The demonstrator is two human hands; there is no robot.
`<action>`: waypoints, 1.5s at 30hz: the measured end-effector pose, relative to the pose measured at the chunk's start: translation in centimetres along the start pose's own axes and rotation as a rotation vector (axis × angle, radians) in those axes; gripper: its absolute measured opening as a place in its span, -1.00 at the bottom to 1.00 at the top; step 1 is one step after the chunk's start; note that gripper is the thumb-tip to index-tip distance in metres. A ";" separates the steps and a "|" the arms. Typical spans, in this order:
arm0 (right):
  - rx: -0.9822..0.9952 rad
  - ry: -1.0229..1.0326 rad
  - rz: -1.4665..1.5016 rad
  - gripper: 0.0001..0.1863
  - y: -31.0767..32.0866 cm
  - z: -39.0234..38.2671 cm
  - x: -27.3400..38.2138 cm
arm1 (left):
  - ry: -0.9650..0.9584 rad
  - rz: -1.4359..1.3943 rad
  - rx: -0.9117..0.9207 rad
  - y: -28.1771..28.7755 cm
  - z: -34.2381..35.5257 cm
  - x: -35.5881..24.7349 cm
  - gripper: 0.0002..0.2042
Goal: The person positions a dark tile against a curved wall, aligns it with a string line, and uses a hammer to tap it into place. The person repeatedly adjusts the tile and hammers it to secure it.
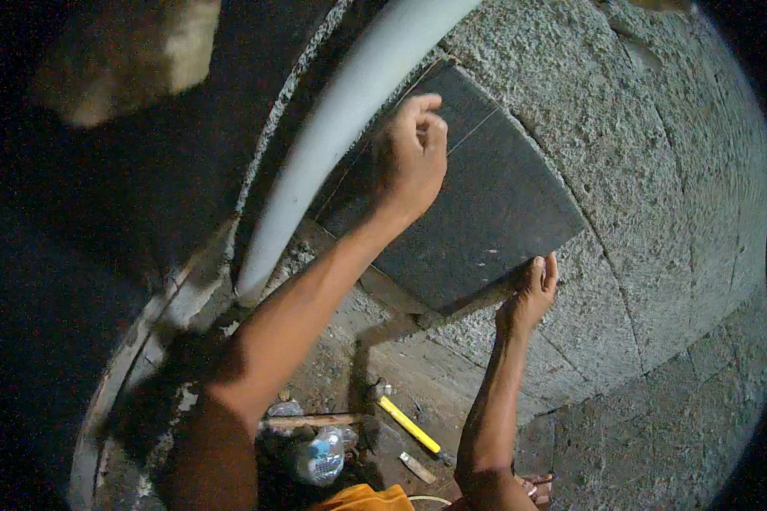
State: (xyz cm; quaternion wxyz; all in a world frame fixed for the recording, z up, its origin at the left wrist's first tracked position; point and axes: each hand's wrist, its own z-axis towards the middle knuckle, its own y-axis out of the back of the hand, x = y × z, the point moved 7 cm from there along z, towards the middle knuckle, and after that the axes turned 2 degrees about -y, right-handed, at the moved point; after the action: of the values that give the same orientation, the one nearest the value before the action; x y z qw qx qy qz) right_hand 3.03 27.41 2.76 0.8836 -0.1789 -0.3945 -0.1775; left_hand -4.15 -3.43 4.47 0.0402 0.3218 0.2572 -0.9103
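A dark grey square tile [511, 187] lies against a rough cement-coated wall, with a thin pale line across its upper part. My left hand [413, 157] is over the tile's upper left area, close to the pipe. Its fingers are curled in, slightly blurred, and anything inside them is hidden. Lower down, my right hand [527, 302] has its thumb and fingertips at the tile's lower edge, near the right corner, gripping there.
A thick white pipe [324, 128] runs beside the tile on the left. Rough cement wall [648, 170] extends to the right. On the ground below are a yellow-handled hammer [409, 424], a clear plastic bottle [322, 460] and a wooden stick [311, 421].
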 end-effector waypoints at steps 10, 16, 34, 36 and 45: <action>-0.013 0.008 -0.030 -0.57 -0.2 0.0 0.5 | -0.304 0.126 -0.154 -0.2 3.4 -4.5 -0.67; -0.011 0.007 -0.064 -0.56 -0.2 0.0 0.7 | -0.291 0.284 -0.102 0.3 3.7 -5.0 -0.66; -0.040 -0.021 -0.005 -0.56 -0.3 0.2 0.3 | -0.362 0.253 -0.352 -0.2 4.2 -5.6 -0.91; -0.058 0.009 -0.010 -0.57 0.2 0.4 0.3 | -0.387 0.375 -0.355 -0.2 3.7 -7.1 -0.85; -0.018 -0.013 0.054 -0.57 -0.7 0.2 0.3 | -0.456 0.358 -0.343 0.0 4.0 -6.9 -0.81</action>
State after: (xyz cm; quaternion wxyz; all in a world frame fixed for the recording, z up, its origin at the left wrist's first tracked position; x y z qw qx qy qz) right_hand 2.75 26.79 3.27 0.8838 -0.1988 -0.3938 -0.1558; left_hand -1.00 -6.06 11.28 0.3095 0.1386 0.3303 -0.8809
